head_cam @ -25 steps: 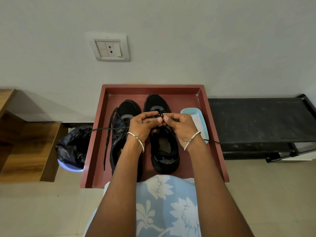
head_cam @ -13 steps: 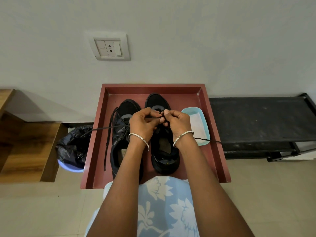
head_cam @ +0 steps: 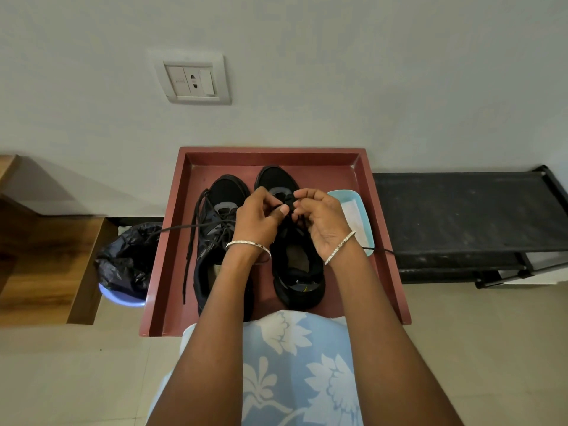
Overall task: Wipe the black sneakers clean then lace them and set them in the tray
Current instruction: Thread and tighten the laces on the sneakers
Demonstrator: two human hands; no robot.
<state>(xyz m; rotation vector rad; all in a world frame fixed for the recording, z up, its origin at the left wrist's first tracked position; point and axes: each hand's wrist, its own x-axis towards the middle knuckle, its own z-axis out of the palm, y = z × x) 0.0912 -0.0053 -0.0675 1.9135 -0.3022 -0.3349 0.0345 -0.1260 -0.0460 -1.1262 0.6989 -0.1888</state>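
Black right sneaker [head_cam: 296, 265] beneath both pinching hands [head_cam: 290, 216]

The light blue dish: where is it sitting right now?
In the head view, the light blue dish sits inside the red tray along its right wall, just right of the right hand.
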